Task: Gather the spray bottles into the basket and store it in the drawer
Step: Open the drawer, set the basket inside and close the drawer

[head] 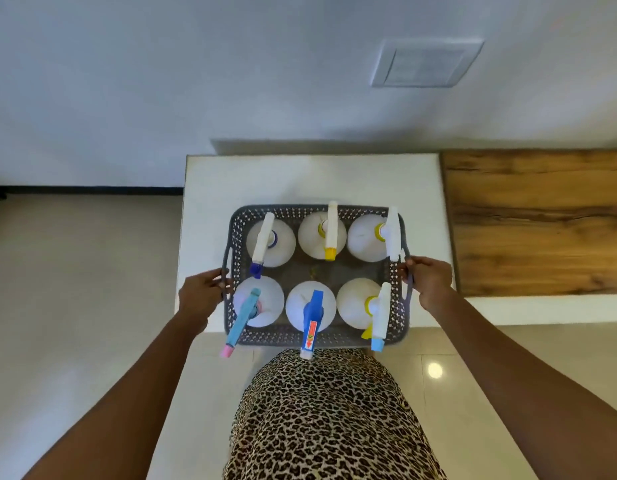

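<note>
A grey perforated plastic basket (302, 338) sits at the near edge of a white table (210, 188), overhanging it slightly. Inside it stand several white spray bottles in two rows, among them one with a blue trigger head (312, 315), one with a light-blue and pink head (243, 317) and one with a yellow nozzle (331, 233). My left hand (201, 294) grips the basket's left handle. My right hand (430, 278) grips the right handle. No drawer is in view.
A wooden-topped counter (535, 220) adjoins the table on the right. A white wall (231, 81) with a vent panel (426, 64) rises behind. Pale tiled floor (75, 289) lies to the left and in front.
</note>
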Demonstrator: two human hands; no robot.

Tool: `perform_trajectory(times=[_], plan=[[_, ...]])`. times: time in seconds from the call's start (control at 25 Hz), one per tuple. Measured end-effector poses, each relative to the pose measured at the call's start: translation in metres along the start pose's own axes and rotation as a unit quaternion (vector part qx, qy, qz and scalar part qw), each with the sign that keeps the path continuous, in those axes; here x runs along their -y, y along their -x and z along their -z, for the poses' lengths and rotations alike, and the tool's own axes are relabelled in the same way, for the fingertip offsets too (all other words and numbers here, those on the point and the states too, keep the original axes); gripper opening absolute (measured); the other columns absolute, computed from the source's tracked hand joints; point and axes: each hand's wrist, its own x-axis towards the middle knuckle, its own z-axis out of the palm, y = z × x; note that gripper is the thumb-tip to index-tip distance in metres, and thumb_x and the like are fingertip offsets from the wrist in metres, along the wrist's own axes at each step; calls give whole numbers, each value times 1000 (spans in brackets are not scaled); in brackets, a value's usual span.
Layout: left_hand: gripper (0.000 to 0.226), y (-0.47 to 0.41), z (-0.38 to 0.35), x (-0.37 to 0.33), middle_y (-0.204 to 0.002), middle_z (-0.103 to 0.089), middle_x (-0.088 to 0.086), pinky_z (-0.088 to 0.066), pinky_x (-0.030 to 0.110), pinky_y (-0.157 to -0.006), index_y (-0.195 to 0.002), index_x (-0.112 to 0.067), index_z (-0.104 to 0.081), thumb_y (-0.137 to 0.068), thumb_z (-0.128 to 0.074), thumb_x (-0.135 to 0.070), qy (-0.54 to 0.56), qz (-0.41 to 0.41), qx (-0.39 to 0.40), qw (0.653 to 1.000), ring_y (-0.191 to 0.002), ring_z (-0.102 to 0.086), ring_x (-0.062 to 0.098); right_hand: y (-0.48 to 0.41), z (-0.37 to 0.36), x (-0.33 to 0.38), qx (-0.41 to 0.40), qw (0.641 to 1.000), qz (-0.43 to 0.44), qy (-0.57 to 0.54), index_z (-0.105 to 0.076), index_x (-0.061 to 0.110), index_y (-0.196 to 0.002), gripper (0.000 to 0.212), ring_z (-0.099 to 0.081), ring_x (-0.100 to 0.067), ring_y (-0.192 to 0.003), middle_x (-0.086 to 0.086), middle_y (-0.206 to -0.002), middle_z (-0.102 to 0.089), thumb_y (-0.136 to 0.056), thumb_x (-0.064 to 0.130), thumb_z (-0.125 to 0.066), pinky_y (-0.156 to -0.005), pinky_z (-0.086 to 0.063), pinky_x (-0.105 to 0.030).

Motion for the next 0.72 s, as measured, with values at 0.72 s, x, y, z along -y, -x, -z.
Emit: perform_trajectory(times=[0.72], plan=[[34,4,-11,27,-126,-58,17,-49,36,-84,-124,-5,-52,-90,-51,-7,-13,-20,-23,999,-105,-57,29,6,7,-24,-15,999,41,17,-67,13,-78,23,-61,-25,-84,-13,-94,-66,-80,-7,-55,-82,-53,-36]])
